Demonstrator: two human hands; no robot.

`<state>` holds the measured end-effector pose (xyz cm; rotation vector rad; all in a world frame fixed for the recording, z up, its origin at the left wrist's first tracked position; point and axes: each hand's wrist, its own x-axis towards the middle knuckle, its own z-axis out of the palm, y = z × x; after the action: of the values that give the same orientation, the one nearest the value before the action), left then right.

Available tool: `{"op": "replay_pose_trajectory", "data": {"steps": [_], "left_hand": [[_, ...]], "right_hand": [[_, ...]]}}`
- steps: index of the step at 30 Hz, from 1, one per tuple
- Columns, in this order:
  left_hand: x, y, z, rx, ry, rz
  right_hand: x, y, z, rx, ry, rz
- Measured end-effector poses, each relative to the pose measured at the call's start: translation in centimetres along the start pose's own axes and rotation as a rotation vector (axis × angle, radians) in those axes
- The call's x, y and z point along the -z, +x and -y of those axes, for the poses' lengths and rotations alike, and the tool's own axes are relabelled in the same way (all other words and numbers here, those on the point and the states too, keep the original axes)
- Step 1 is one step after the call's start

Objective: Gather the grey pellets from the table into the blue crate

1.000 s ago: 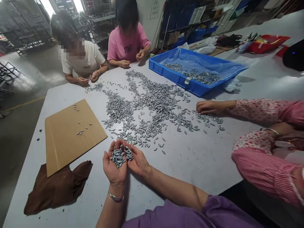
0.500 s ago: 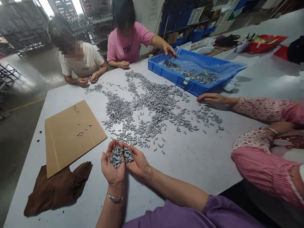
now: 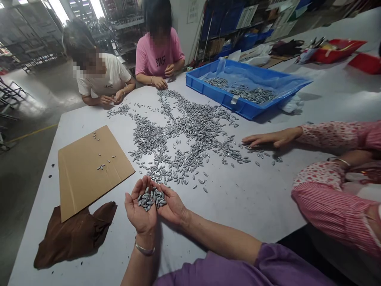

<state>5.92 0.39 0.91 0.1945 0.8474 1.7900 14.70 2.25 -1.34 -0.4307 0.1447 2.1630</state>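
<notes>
My left hand (image 3: 143, 222) and my right hand (image 3: 175, 207) lie side by side, palms up and cupped, at the near edge of a wide scatter on the table. Together they hold a heap of small grey spindle-shaped pieces (image 3: 150, 199), which look metallic. The fingers curl slightly upward around the heap. Just beyond my fingertips spreads a large loose pile of the same pieces (image 3: 190, 123) on the white table (image 3: 238, 210).
A cardboard sheet (image 3: 89, 174) with several pieces overlaps a brown cloth (image 3: 74, 242) at left. A blue tray (image 3: 220, 95) holds more pieces. Two people sit across. At right, another person's hand (image 3: 272, 138) reaches over the pile's edge. Red trays (image 3: 339, 53) stand farther back.
The person in pink has drawn a hand back from the blue tray. The hand at right has moved over the scattered pieces. In my cupped hands, the two heaps have come together.
</notes>
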Motion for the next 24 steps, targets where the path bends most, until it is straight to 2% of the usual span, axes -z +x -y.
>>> {"op": "replay_pose_trajectory", "data": {"steps": [9,15,24], "left_hand": [[-0.7,-0.3,0.0,-0.067,0.020,-0.015],[-0.9,-0.5,0.0,-0.114,0.063,0.010],[-1.1,-1.4,0.4,-0.261,0.261,0.056]], "right_hand": [[0.0,0.0,-0.5,-0.020,0.041,-0.040],[-0.2,-0.2,-0.4,-0.032,0.015,-0.013],[0.7,0.2,-0.5,-0.060,-0.008,-0.044]]}}
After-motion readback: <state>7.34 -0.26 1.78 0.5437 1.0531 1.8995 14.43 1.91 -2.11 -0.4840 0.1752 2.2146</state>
